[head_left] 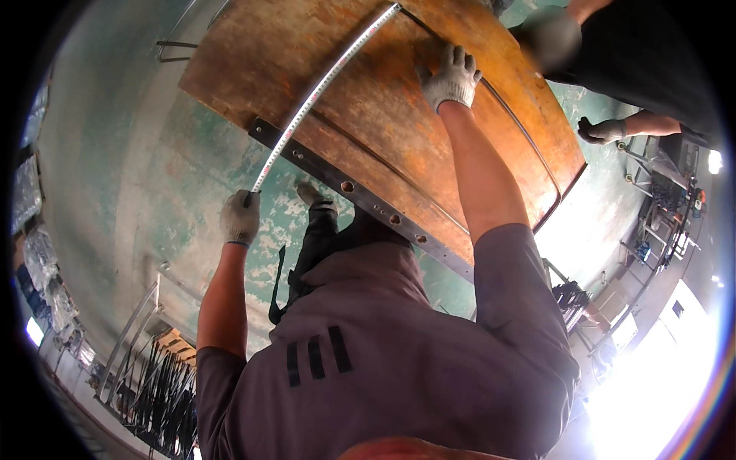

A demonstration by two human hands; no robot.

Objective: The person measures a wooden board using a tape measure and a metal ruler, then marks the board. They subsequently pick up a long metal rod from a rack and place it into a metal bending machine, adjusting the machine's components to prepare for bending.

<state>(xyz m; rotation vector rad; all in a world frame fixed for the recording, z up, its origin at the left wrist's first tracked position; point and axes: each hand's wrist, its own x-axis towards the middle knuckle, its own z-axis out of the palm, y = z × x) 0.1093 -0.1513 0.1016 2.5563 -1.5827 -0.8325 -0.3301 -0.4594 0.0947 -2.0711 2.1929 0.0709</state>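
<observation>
My left hand (240, 218), in a pale knit glove, is closed around the near end of a tape measure beyond the table's near edge. Its case is mostly hidden in the fist. The white tape blade (316, 93) runs out diagonally across the rust-brown table (253, 65) to its far side. My right hand (452, 80), gloved too, lies with fingers spread over a thin dark bent metal rod (521, 130) on the table. Whether the palm presses on the rod cannot be seen. Another thin straight rod length (368, 152) lies nearer me.
A dark steel bar with holes (368, 203) edges the table's near side. At the upper right stands another person in dark clothes, one gloved hand (606, 132) hanging beside the table. Bundled dark rods (157, 399) stand on a rack at lower left. Metal racks (652, 230) line the right.
</observation>
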